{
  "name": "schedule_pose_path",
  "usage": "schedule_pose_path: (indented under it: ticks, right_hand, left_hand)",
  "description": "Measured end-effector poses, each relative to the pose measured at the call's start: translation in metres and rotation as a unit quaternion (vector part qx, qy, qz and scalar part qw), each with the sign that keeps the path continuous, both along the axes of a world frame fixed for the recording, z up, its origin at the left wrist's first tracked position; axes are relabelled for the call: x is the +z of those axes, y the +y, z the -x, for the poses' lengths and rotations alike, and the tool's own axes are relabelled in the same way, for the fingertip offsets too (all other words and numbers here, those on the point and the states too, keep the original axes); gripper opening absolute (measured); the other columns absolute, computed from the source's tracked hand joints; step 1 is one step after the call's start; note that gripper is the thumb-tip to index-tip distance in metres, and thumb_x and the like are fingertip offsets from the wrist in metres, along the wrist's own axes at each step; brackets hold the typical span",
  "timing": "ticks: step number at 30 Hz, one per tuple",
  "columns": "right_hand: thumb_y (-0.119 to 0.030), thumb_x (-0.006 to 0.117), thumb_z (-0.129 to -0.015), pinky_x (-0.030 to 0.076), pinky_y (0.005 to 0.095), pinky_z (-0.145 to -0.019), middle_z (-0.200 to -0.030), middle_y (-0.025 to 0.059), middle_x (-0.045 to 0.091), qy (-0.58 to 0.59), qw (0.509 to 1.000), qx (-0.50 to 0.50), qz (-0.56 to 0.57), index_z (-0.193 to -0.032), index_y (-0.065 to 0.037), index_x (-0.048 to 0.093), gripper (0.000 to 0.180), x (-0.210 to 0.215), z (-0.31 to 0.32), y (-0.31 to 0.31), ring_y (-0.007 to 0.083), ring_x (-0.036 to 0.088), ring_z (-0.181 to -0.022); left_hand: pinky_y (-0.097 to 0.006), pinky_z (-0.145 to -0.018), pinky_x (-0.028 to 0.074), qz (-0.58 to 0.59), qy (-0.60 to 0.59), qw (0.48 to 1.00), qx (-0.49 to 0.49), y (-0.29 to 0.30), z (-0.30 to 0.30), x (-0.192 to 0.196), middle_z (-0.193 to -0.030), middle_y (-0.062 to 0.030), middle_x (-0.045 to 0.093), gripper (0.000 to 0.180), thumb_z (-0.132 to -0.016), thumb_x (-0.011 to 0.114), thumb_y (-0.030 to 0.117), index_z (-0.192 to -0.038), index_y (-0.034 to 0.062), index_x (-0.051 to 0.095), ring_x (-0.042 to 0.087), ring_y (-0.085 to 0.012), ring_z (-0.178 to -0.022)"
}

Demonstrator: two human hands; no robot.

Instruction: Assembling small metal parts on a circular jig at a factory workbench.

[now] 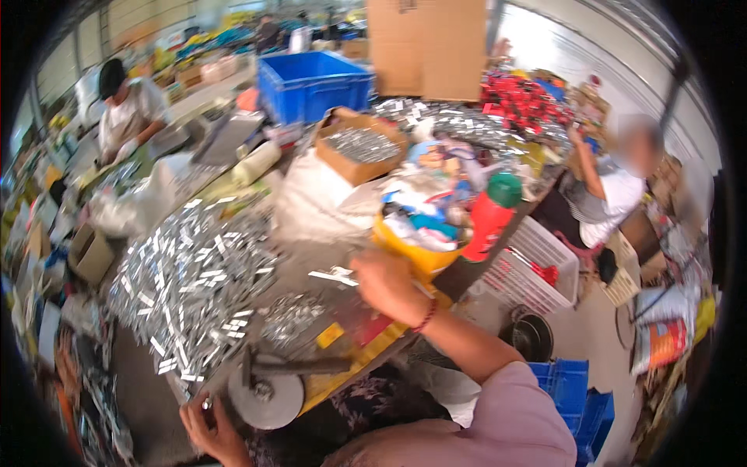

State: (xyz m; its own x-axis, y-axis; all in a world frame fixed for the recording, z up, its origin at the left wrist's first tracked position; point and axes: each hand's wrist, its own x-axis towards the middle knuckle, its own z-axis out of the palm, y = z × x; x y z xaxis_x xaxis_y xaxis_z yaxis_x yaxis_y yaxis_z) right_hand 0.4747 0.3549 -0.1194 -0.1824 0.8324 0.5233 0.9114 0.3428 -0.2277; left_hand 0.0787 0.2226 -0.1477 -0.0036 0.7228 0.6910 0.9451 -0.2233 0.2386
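Note:
At the bottom left, my left hand [212, 432] is closed, pinching a small shiny metal piece [207, 404] between thumb and fingers. Beside it a round grey metal disc [274, 406] sits at the table edge, with a hammer [311, 366] lying across it. My right hand [389, 286], somewhat blurred, reaches over the table with curled fingers. A few flat metal strips [334, 275] show at its fingertips. Between the hands lies a small pile of metal parts [292, 317]. A large heap of shiny metal strips [194, 280] covers the table to the left.
A yellow tub [412, 247] of cloths and a red bottle with green cap [490, 218] stand past my right hand. Farther off are a cardboard box [358, 148] of metal parts and a blue crate [313, 87]. People sit at the left [128, 117] and right [615, 187].

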Motion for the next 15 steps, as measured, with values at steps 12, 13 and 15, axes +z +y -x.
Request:
schedule_pose_path:
  ticks: [12,13,15]
  right_hand:
    - [-0.003,0.069,-0.085,0.052,0.0447,-0.079,-0.101,0.0113,0.063,0.155,0.987,-0.042,-0.026,-0.111,-0.008,0.067,0.026,0.000,-0.003,-0.066,0.0346,0.065,-0.099]
    - [-0.003,0.069,-0.085,0.052,0.0447,-0.079,-0.101,0.0113,0.063,0.155,0.987,-0.047,-0.026,-0.111,-0.008,0.067,0.026,-0.008,-0.001,-0.071,0.0346,0.065,-0.099]
    - [-0.006,0.072,-0.087,0.055,0.0443,-0.078,-0.105,0.0134,0.064,0.176,0.982,-0.046,-0.056,-0.112,-0.008,0.065,0.026,-0.014,0.007,-0.081,0.0349,0.067,-0.096]
  left_hand:
    - [-0.045,-0.101,0.055,0.121,0.004,0.986,0.111,0.004,0.015,-0.035,-0.121,-0.0117,0.074,0.036,-0.105,0.063,0.037,-0.121,0.0066,0.074,0.070,-0.0297,-0.111]
    - [-0.045,-0.101,0.055,0.121,0.004,0.987,0.106,0.005,0.012,-0.030,-0.121,-0.0117,0.074,0.036,-0.105,0.063,0.037,-0.121,0.0066,0.074,0.070,-0.0297,-0.111]
    - [-0.044,-0.101,0.054,0.116,-0.028,0.992,0.051,0.000,0.005,-0.015,-0.120,-0.0095,0.074,0.039,-0.109,0.055,0.040,-0.126,0.0085,0.072,0.070,-0.0286,-0.110]
